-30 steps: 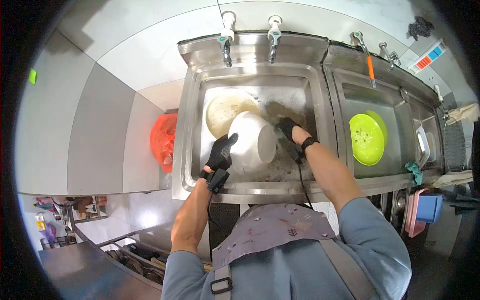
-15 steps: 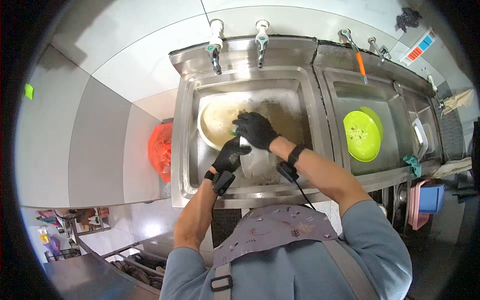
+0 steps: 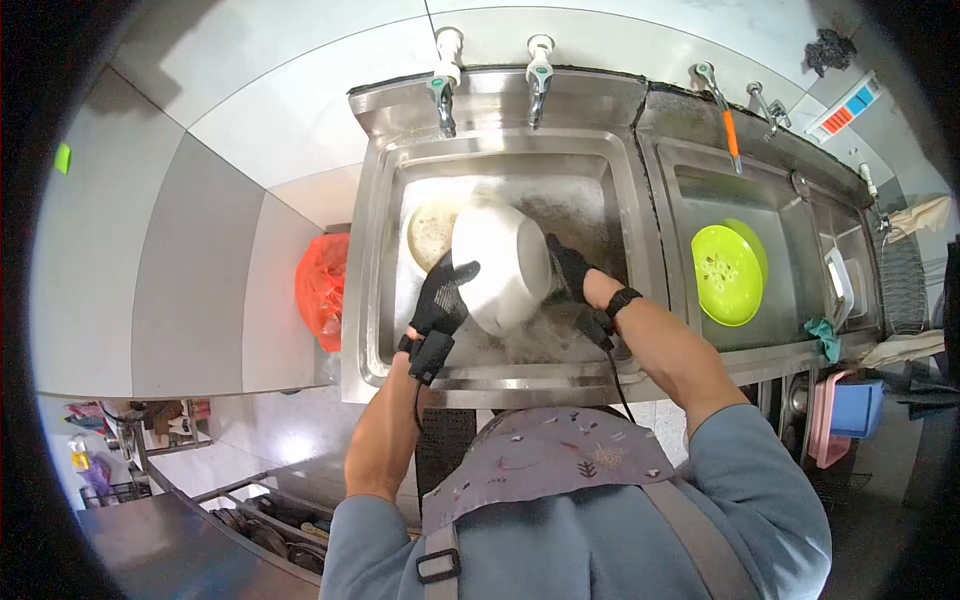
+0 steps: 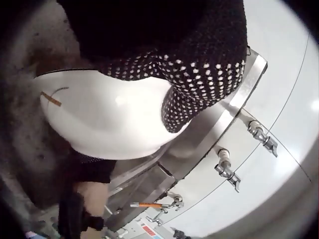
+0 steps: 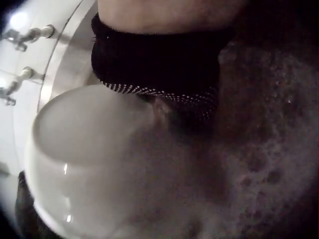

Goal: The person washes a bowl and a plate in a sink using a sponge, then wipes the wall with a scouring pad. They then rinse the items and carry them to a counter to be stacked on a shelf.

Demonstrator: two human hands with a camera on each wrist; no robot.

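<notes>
A large white bowl (image 3: 492, 262) is tipped on its side over the sink, its rounded outside towards the right. My gloved left hand (image 3: 442, 295) grips it at the left, thumb lying over the white surface; the left wrist view shows the dotted glove fingers (image 4: 179, 107) curled at the bowl. Against the bowl's right side is my gloved right hand (image 3: 572, 268), its fingertips hidden behind the wall. In the right wrist view a dark greenish patch (image 5: 182, 122) shows under that glove, and I cannot tell how the fingers hold it. A cream basin (image 3: 430, 235) with suds sits behind the bowl.
Murky, foamy water (image 5: 264, 169) fills the steel sink (image 3: 375, 200). Two taps (image 3: 443, 95) stand over its back edge. In the neighbouring sink lie bright green colanders (image 3: 727, 275), with a teal cloth (image 3: 824, 338) on its front edge. A red plastic bag (image 3: 320, 290) is at the left.
My right hand reached over the bowl to the left half a second ago, with something green at its fingertips, and is now back at the bowl's right side. The bowl has turned in my left hand.
</notes>
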